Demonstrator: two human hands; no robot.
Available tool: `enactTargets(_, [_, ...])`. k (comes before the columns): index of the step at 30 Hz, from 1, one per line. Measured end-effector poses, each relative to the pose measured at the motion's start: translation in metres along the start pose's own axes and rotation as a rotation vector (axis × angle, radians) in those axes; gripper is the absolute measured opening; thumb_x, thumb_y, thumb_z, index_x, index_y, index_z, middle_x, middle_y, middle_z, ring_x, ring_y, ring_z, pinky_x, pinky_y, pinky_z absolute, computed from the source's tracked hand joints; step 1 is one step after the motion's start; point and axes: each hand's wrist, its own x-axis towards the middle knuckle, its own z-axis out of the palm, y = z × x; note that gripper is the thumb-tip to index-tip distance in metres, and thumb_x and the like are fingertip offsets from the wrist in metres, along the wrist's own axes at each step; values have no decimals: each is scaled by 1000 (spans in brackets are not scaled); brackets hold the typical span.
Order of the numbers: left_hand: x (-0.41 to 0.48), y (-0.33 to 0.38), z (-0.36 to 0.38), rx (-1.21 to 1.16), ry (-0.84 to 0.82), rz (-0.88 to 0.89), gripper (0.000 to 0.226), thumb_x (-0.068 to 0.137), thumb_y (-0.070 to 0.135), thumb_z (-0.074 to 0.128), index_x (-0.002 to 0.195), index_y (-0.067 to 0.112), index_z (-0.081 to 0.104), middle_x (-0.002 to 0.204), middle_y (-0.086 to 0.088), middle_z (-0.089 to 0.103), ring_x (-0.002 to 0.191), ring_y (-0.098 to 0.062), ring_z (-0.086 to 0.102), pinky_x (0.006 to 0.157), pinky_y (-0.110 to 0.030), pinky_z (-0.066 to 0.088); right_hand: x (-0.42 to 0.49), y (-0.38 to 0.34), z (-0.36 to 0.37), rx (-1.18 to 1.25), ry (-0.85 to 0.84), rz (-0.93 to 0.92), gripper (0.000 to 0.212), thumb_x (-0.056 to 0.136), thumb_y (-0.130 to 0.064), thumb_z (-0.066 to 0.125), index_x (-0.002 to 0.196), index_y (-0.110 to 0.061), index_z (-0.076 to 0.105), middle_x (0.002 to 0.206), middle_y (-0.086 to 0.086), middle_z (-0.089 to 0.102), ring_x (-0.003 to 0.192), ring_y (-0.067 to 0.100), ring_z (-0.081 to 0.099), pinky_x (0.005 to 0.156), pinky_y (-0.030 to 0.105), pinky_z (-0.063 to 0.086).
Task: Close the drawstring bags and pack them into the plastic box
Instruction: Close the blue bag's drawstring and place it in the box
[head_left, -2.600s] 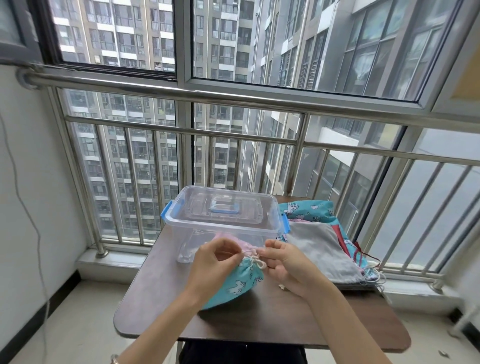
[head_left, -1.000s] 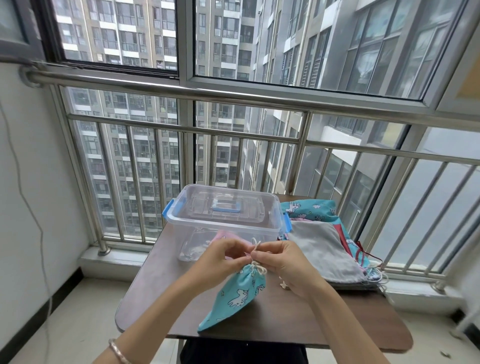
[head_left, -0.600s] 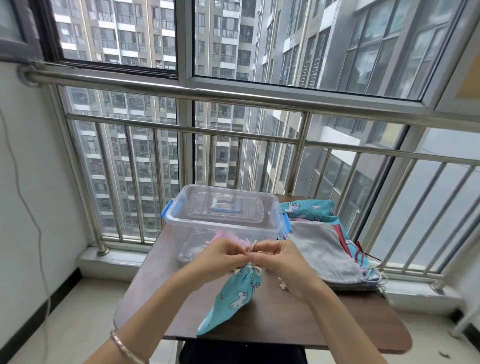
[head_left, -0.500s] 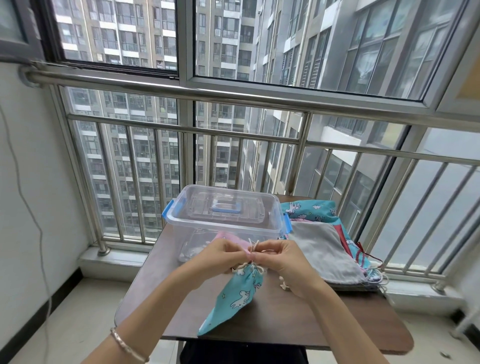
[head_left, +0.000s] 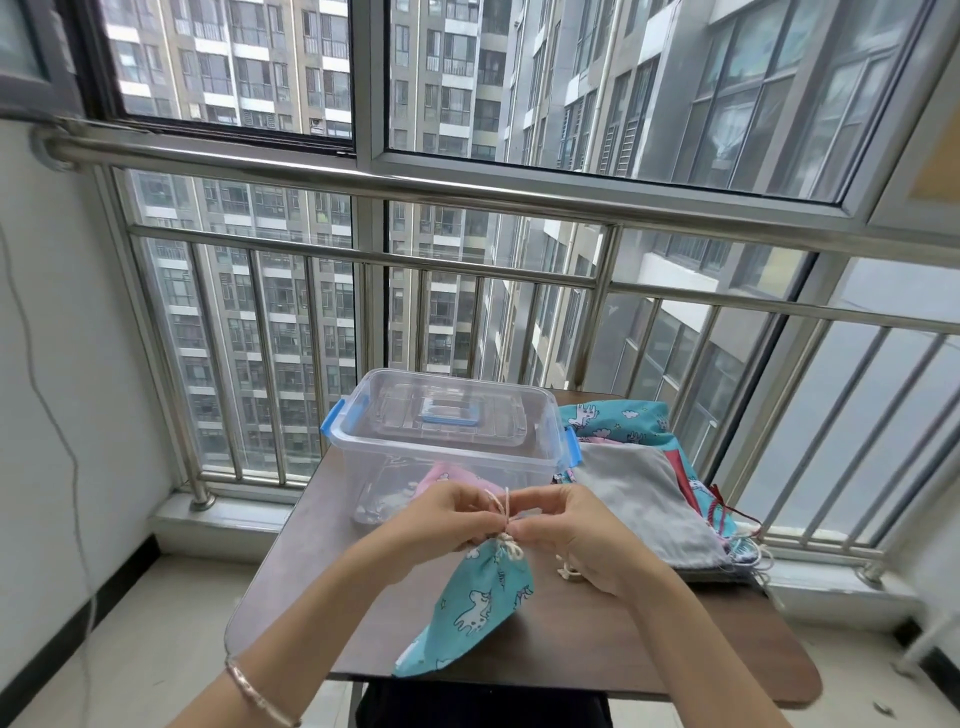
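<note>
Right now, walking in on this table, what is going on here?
A person's left hand and right hand pinch the cream drawstring of a teal unicorn-print bag, its neck gathered, over the brown table. Behind stands the clear plastic box, lid on, something pink showing through its wall. A pile of flat bags lies beside it, unpacked.

A brown table stands by a steel railing. Apartment blocks rise outside. A thin cable hangs down the wall.
</note>
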Motion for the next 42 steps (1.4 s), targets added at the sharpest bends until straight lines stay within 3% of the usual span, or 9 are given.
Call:
enactTargets(3, [2, -2, 1, 20, 40, 4, 18, 83, 31, 72, 70, 20, 69, 86, -6, 70, 82, -16, 68, 75, -27, 54, 2, -1, 4, -94, 126, -14, 42, 62, -3, 76, 104, -8, 72, 93, 14, 72, 79, 17, 69, 68, 25, 53])
enactTargets(6, [3, -4, -2, -26, 27, -25, 22, 82, 29, 74, 83, 8, 71, 101, -15, 71, 94, -26, 70, 86, -35, 57, 1, -2, 6, -168, 176, -56, 36, 69, 6, 77, 102, -9, 72, 91, 11, 69, 75, 15, 68, 65, 25, 54])
enactTargets(9, [2, -3, -4, -102, -60, -88, 22, 85, 25, 71, 92, 4, 71, 90, -14, 68, 84, -20, 62, 75, -26, 51, -5, -5, 9, -240, 209, -99, 29, 72, 5, 76, 96, -11, 73, 90, 10, 67, 72, 13, 68, 68, 25, 56])
enactTargets(14, [3, 1, -4, -19, -52, -98, 20, 88, 23, 68, 69, 17, 71, 78, -9, 66, 70, -11, 56, 67, -18, 46, -7, -4, 17, -638, 312, -238, 16, 74, -8, 74, 86, -19, 72, 81, 4, 69, 69, 16, 68, 68, 34, 59])
enactTargets(17, [5, 4, -6, 54, -17, -64, 22, 88, 21, 67, 68, 13, 67, 66, -3, 63, 56, -4, 54, 56, -13, 43, -4, -3, 22, -909, 325, -385, 18, 77, -6, 67, 90, -18, 71, 82, -3, 66, 72, 11, 62, 71, 28, 54])
enactTargets(24, [5, 23, -20, 281, -97, -172, 20, 87, 25, 66, 76, 8, 71, 55, 5, 63, 50, -4, 51, 45, -14, 34, 0, -7, 27, -1286, 196, -558, 18, 87, -15, 55, 91, -12, 73, 92, 6, 66, 78, 26, 62, 71, 35, 50])
enactTargets(33, [8, 41, -19, 360, -181, -211, 21, 90, 21, 64, 91, 1, 72, 59, 6, 66, 47, -2, 53, 46, -11, 42, 4, -7, 23, -1390, 237, -704, 12, 73, -20, 60, 72, -16, 72, 66, -1, 64, 48, 19, 60, 41, 25, 48])
enactTargets(38, [6, 43, -24, 357, -233, -172, 16, 91, 21, 64, 87, 7, 71, 59, 8, 65, 54, -1, 54, 51, -11, 43, 4, -10, 16, -1384, 198, -622, 20, 84, -20, 56, 78, -15, 75, 75, 2, 64, 60, 24, 60, 56, 35, 52])
enactTargets(42, [2, 44, -21, 446, -239, -95, 16, 93, 24, 61, 88, 12, 70, 68, 9, 65, 53, 5, 58, 53, -9, 43, 0, -21, 13, -1272, 140, -497, 19, 86, -24, 60, 86, -13, 75, 79, 0, 64, 69, 16, 56, 64, 29, 48])
